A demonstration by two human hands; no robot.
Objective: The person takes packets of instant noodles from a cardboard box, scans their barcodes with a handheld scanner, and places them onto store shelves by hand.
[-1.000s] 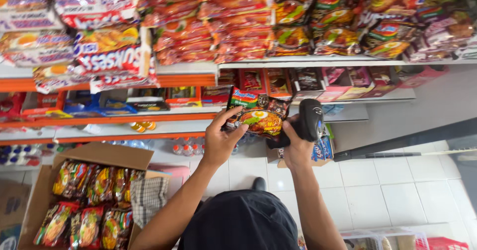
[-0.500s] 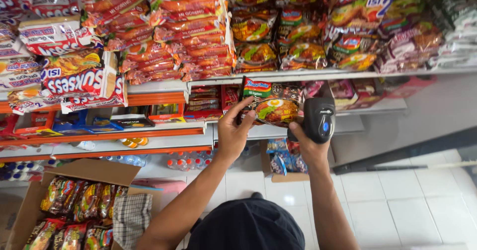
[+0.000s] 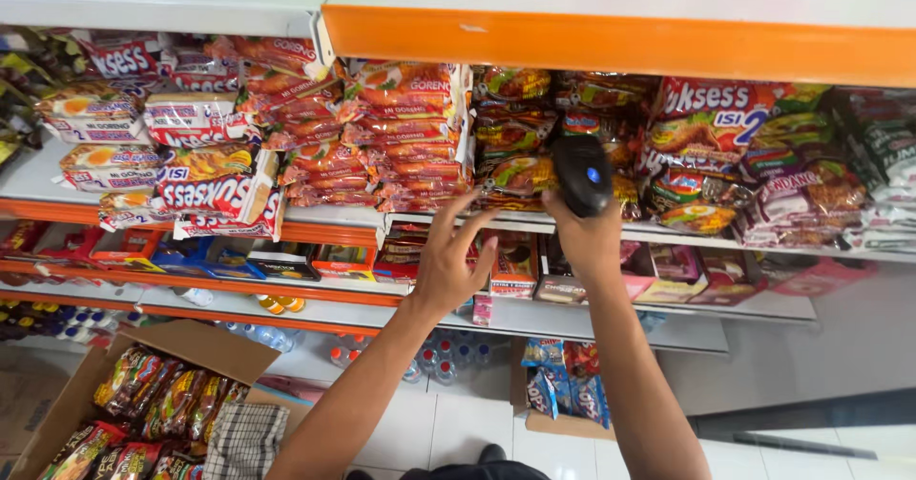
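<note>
My left hand (image 3: 450, 262) is open with its fingers spread, just below the edge of a shelf (image 3: 420, 220). Its fingertips are near a dark noodle packet (image 3: 513, 177) lying on a stack there, and it holds nothing. My right hand (image 3: 588, 241) grips a black handheld scanner (image 3: 582, 173) with a small blue light. It holds the scanner up in front of the same stack. Red and orange noodle packets (image 3: 405, 136) fill the shelf to the left, and more mixed packets (image 3: 725, 146) lie to the right.
An open cardboard box (image 3: 200, 344) of noodle packets stands on the floor at lower left, with a checked cloth (image 3: 243, 437) beside it. A smaller box (image 3: 563, 396) of blue packets sits under the lower shelf. Bottles (image 3: 434, 361) line the floor. An orange shelf edge (image 3: 620, 46) runs overhead.
My left hand held a noodle packet next to the scanner. It has let go and is now open below the shelf stack. Both hands have risen towards the shelf.
</note>
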